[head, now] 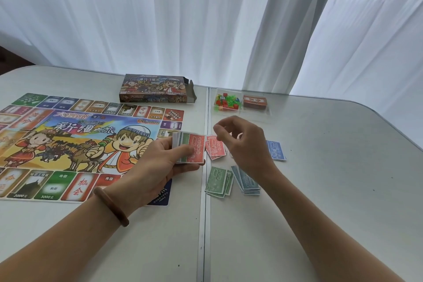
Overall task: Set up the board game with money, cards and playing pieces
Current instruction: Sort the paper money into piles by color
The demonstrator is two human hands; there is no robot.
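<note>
Gripping the play-money stack [191, 149], red 10000 note uppermost, in the left hand [158, 165] at the right edge of the game board [68, 142], with the right hand [245, 144] curled above the red 10000 pile [216, 149] on the table [320, 190], unclear whether pinching anything.

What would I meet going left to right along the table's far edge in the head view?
First the colourful cardboard game box → heap of small coloured plastic playing pieces → red-orange deck of cards.
</note>
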